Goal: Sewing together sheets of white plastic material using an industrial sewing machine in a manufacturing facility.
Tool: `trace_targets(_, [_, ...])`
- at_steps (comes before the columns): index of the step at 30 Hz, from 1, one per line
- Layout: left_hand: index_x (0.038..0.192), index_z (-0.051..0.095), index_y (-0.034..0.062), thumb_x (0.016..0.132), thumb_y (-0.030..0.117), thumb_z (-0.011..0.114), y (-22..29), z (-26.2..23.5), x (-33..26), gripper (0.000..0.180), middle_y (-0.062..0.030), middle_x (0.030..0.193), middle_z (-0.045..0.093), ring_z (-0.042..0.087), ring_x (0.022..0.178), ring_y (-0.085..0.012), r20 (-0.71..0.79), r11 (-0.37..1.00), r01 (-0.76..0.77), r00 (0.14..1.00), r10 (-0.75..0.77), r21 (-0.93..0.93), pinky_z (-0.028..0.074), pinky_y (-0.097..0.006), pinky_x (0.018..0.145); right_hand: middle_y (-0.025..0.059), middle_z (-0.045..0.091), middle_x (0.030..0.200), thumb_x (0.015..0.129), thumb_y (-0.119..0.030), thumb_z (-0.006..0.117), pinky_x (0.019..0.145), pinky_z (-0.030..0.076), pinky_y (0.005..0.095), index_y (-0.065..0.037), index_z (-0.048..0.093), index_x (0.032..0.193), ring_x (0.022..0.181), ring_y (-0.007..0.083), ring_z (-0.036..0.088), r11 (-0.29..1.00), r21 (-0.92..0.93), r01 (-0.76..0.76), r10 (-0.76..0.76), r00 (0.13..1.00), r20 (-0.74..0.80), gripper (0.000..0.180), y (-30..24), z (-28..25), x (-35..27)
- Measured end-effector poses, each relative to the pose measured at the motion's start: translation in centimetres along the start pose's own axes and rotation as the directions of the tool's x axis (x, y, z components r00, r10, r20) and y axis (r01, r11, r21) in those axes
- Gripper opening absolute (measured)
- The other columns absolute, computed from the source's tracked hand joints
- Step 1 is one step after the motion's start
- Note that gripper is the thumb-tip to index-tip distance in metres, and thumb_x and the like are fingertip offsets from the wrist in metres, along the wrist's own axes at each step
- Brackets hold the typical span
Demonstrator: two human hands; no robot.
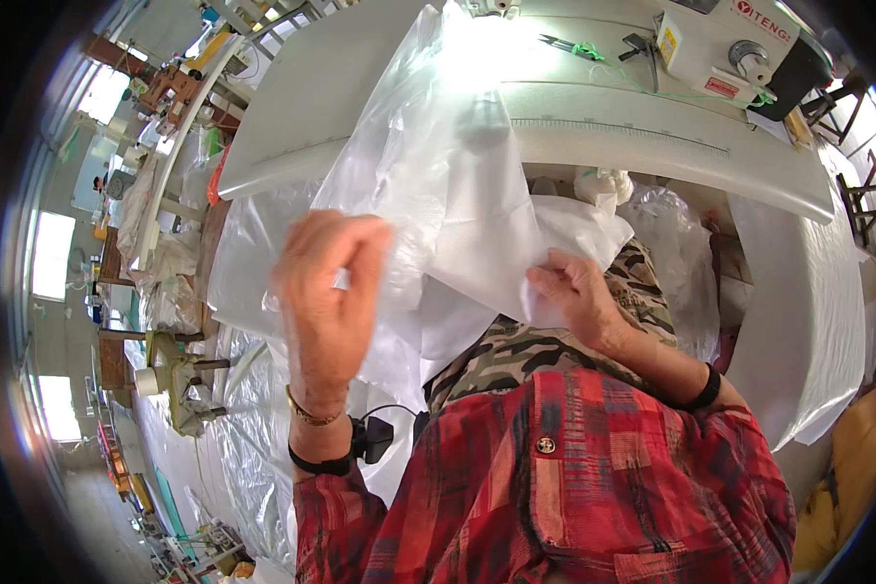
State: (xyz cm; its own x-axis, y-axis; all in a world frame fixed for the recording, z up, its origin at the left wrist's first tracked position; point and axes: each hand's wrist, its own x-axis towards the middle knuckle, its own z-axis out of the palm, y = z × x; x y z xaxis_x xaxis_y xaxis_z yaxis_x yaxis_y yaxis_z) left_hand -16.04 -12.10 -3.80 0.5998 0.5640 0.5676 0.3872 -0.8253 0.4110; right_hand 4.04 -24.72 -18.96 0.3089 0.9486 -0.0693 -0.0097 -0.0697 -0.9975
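Observation:
A thin white sheet [482,219], soft and slightly see-through, hangs from the machine table over its front edge towards my lap. My right hand [572,292] pinches its near right edge between thumb and fingers. Beside the sheet's left side, my left hand [331,282] is raised and blurred, with fingers bent in and the thumb against them. Whatever those fingers may hold cannot be made out. Clear, crinkled plastic film [384,175] lies along the left of the sheet, close to the left hand. The far end of the sheet fades into a bright lamp glare.
On the white sewing table [633,131] lie thread snips [569,47] with green thread. A sewing machine head [725,49] stands at the far right. More white sheeting [793,311] hangs at the right, and clear plastic [248,438] covers the floor side at left. A wooden stool [180,380] stands left.

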Motion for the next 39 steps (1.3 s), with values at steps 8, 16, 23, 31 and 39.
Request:
trace_targets(8, [0.088,0.063,-0.0015,0.092,0.008,0.063,1.3,6.6,-4.4,0.011,-0.0005,0.069,0.059,0.051,0.064,-0.0036,0.477,0.769,0.461,0.847,-0.234,-0.442,0.041,-0.021,0.056,0.0107,0.058,0.07,0.1,-0.024,0.053,0.06,0.044,0.0317,0.002,0.059,0.091,0.065,0.0106,0.048,0.987,-0.031,0.156,-0.143,0.955,0.262,0.028,-4.1,0.8,-2.5])
trace_targets(16, [0.094,0.06,-0.0025,0.094,0.01,0.061,1.3,6.8,-5.6,0.012,-0.0062,0.074,0.059,0.059,0.064,-0.0105,0.538,0.67,0.603,0.769,-0.345,-0.432,0.047,-0.025,0.055,0.0167,0.062,0.077,0.093,-0.018,0.057,0.066,0.049,0.0435,-0.001,0.058,0.091,0.074,0.0357,0.063,0.933,-0.088,0.348,-0.238,0.785,0.572,0.018,-4.1,1.7,-3.4])
trace_targets(23, [0.084,0.061,-0.0023,0.092,0.012,0.065,0.2,7.1,-6.2,0.016,-0.001,0.065,0.047,0.044,0.059,-0.0052,0.473,0.71,0.531,0.825,-0.31,-0.462,0.037,-0.023,0.049,0.0133,0.063,0.078,0.088,-0.017,0.059,0.067,0.05,0.0413,-0.005,0.059,0.088,0.075,0.0332,0.064,0.737,-0.228,0.636,-0.295,0.607,0.738,0.013,-3.6,3.4,-2.7])
trace_targets(31, [0.078,0.062,-0.004,0.087,0.006,0.069,0.3,3.8,-5.5,0.015,0.0,0.061,0.053,0.043,0.054,-0.0038,0.203,0.774,0.519,0.855,-0.478,-0.363,0.033,-0.024,0.048,0.0138,0.066,0.088,0.093,-0.011,0.058,0.073,0.05,0.0322,-0.003,0.058,0.108,0.081,0.0179,0.064,0.971,-0.133,0.197,-0.205,0.978,-0.046,0.017,-0.6,2.0,5.4])
trace_targets(39, [0.082,0.061,0.0007,0.083,0.002,0.065,2.6,0.7,-0.3,0.004,-0.0153,0.069,0.058,0.059,0.058,-0.0308,0.31,0.998,-0.059,0.949,0.057,-0.001,0.046,-0.037,0.056,0.0211,0.066,0.101,0.082,-0.023,0.062,0.085,0.049,0.0424,-0.003,0.066,0.104,0.097,0.0351,0.063,0.548,0.137,0.825,-0.828,0.513,0.224,0.03,-2.1,16.7,12.4])
